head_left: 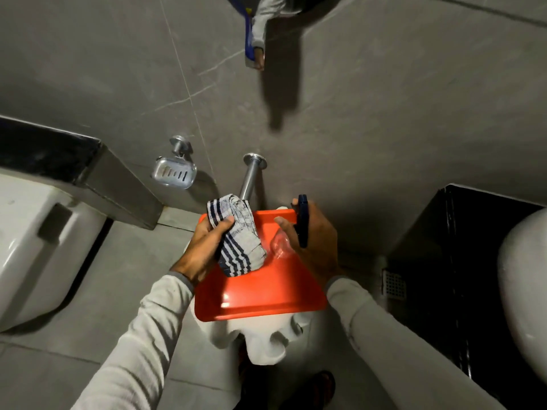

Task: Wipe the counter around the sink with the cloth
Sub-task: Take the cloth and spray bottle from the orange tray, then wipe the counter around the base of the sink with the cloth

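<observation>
While the left hand [204, 247] bunches the cloth [239, 235] in a closed grip, thumb over the top, the right hand [307, 241] wraps a clear spray bottle [281, 247] with a dark trigger head [302, 223], fingers curled round the neck. Both hands hover over an orange tray [266, 294] that sits on something white, a stool or stand, can't tell which.

Cloth: white-grey with dark navy stripes in bands, folded into a thick wad, looks dry, soft, a bit crumpled. Lower end hangs just above or touching the tray, unclear. It's nowhere near the sink yet; the sink [524, 294] shows at the right edge, set on a black worktop [461, 261], well apart from the hands.

Stage, judged: prep only, wiping not begun.

Risks:
- Spray aimed at the cloth could miss and wet the tray or floor [124, 279], since the nozzle sits very near the wad and its direction can't be read.
- Tray looks perched on a narrow white base; leaning on it or dropping the bottle could tip it.
- Bottle is clear and smooth, may slip if wet.
- Wad is thick; if not opened out it'll wipe with a small patch only.
- Dim light, black worktop: missed spots likely.

Soap dish [174, 172] and a metal pipe [250, 179] on the wall, not involved.
</observation>
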The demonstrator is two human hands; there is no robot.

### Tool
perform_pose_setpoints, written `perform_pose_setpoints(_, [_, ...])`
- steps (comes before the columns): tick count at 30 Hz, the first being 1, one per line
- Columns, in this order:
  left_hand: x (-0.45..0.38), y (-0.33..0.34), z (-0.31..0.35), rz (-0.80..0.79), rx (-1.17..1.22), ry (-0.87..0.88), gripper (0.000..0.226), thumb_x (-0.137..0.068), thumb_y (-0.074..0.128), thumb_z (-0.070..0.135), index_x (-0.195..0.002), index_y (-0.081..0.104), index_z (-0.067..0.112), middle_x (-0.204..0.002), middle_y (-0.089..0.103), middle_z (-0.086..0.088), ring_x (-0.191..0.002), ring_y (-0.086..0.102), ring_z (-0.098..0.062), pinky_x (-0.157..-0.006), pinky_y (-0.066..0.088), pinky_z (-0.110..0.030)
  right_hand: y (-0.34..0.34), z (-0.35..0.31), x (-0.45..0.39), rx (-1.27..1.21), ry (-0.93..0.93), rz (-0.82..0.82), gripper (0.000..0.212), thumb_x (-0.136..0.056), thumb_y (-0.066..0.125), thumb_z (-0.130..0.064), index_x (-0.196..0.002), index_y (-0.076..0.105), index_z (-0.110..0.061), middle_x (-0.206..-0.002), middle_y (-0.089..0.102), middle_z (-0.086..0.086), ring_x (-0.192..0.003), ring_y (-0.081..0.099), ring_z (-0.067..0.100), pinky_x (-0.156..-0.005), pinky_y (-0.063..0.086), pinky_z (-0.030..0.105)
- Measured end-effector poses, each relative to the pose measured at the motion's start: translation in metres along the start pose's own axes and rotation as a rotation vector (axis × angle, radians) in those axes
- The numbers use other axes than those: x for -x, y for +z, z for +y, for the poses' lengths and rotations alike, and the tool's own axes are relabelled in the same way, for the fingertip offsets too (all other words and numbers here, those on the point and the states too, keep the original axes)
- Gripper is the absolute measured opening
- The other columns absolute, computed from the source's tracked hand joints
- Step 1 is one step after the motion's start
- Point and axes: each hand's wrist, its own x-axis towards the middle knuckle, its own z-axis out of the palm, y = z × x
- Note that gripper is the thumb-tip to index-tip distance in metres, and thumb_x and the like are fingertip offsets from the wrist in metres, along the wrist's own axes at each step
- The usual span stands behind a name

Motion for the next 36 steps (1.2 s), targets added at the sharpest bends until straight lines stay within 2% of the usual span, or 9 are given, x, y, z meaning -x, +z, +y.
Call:
perform_pose_setpoints(4, [-0.002,-0.017,-0.009,0.014,-0.056,0.012,0.021,-0.102,0.059,0.012,-0.121,0.066,0.014,-0.118,0.075,-0.007,-0.099,0.075,-0.014,-0.092,0.062,-0.028,0.025,0.023,-0.006,0.05,-0.04,-0.017,0.045,-0.095,0.063,-0.055,-0.118,0.058,-0.017,-0.103,0.067,0.003,-0.09,0.068,0.022,-0.074,0.06,0.046])
perform_pose_setpoints(8, [0.0,-0.024,-0.013,0.047,-0.073,0.036,0.019,-0.1,0.061,0.013,-0.119,0.067,0.014,-0.105,0.079,0.001,-0.089,0.078,-0.01,-0.077,0.064,-0.022,0.03,0.041,0.001,0.001,0.021,-0.118,0.057,-0.093,0.059,-0.067,-0.135,0.051,-0.028,-0.124,0.063,0.0,-0.11,0.068,0.023,-0.091,0.058,0.051])
perform_pose_setpoints(14, [0.016,-0.006,0.0,0.075,-0.064,0.115,0.015,-0.098,0.064,0.01,-0.11,0.071,0.015,-0.094,0.083,0.006,-0.089,0.078,-0.01,-0.079,0.064,-0.022,0.016,0.044,0.003,-0.093,0.031,-0.165,0.074,-0.079,0.076,-0.056,-0.138,0.05,-0.02,-0.125,0.06,0.002,-0.111,0.064,0.017,-0.096,0.054,0.044])
perform_pose_setpoints(17, [0.03,0.012,0.015,0.051,-0.036,0.173,0.019,-0.099,0.063,0.01,-0.116,0.07,0.009,-0.104,0.082,0.004,-0.088,0.078,-0.007,-0.081,0.063,-0.021,0.0,0.04,0.018,-0.104,0.022,-0.159,0.081,-0.077,0.082,-0.031,-0.145,0.044,-0.014,-0.137,0.055,0.007,-0.116,0.063,0.025,-0.097,0.052,0.037])
perform_pose_setpoints(20, [0.045,0.043,0.038,0.01,0.01,0.219,0.03,-0.101,0.061,0.013,-0.129,0.065,0.006,-0.11,0.081,0.002,-0.097,0.076,-0.01,-0.086,0.063,-0.023,-0.031,0.04,0.04,-0.069,-0.009,-0.085,0.084,-0.078,0.079,-0.01,-0.151,0.038,-0.011,-0.146,0.049,0.01,-0.12,0.062,0.029,-0.098,0.053,0.039])
perform_pose_setpoints(23, [0.059,0.09,0.061,-0.08,0.13,0.197,0.028,-0.105,0.054,0.019,-0.129,0.064,0.012,-0.117,0.077,-0.001,-0.101,0.075,-0.011,-0.093,0.062,-0.029,-0.08,0.037,0.057,-0.068,0.002,0.078,0.078,-0.086,0.075,-0.013,-0.154,0.036,-0.011,-0.153,0.046,0.01,-0.131,0.057,0.024,-0.107,0.051,0.046])
perform_pose_setpoints(27, [0.074,0.146,0.077,-0.293,0.182,0.08,0.037,-0.099,0.054,0.015,-0.133,0.063,0.003,-0.117,0.074,-0.011,-0.102,0.074,-0.022,-0.103,0.058,-0.044,-0.148,0.027,0.066,0.099,-0.086,0.341,0.069,-0.093,0.072,-0.021,-0.152,0.042,-0.005,-0.156,0.048,0.013,-0.143,0.047,0.027,-0.121,0.038,0.037])
perform_pose_setpoints(31, [0.099,0.224,0.075,-0.373,-0.041,0.218,0.052,-0.086,0.066,-0.009,-0.136,0.054,-0.003,-0.12,0.072,-0.017,-0.103,0.072,-0.028,-0.103,0.058,-0.049,-0.24,0.038,0.077,0.287,-0.07,0.509,0.067,-0.094,0.067,-0.025,-0.153,0.042,-0.004,-0.161,0.041,0.019,-0.147,0.044,0.033,-0.119,0.039,0.044])
perform_pose_setpoints(36, [0.115,0.305,0.048,-0.377,-0.471,0.506,0.05,-0.068,0.072,0.01,-0.117,0.061,0.014,-0.106,0.074,-0.009,-0.079,0.071,-0.002,-0.093,0.059,-0.039,-0.297,0.091,0.112,0.528,0.045,0.391,0.071,-0.095,0.052,-0.042,-0.153,0.043,-0.003,-0.163,0.035,0.026,-0.153,0.032,0.04,-0.119,0.037,0.055])
